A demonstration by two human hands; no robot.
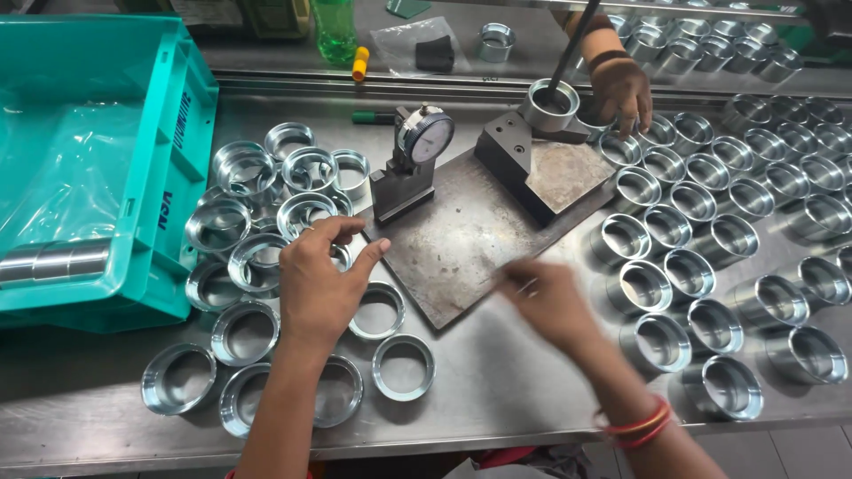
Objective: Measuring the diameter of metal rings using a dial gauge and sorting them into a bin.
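My left hand (318, 282) hovers over a cluster of shiny metal rings (248, 331) left of centre, fingers spread above one ring (340, 257); I cannot tell if it grips it. My right hand (543, 300) is blurred, fingers curled, at the near right edge of a dark steel base plate (461, 239), with nothing visible in it. A dial gauge on a stand (417, 160) rises from that plate's back left. Behind it sits a dark block fixture (519, 160).
A teal plastic crate (155, 186) lined with clear plastic stands at left, a metal cylinder inside. Several rows of finished rings (701, 231) fill the right side. Another person's hand (621, 89) rests at a ring (548, 105) on the fixture. A green bottle (335, 27) stands at the back.
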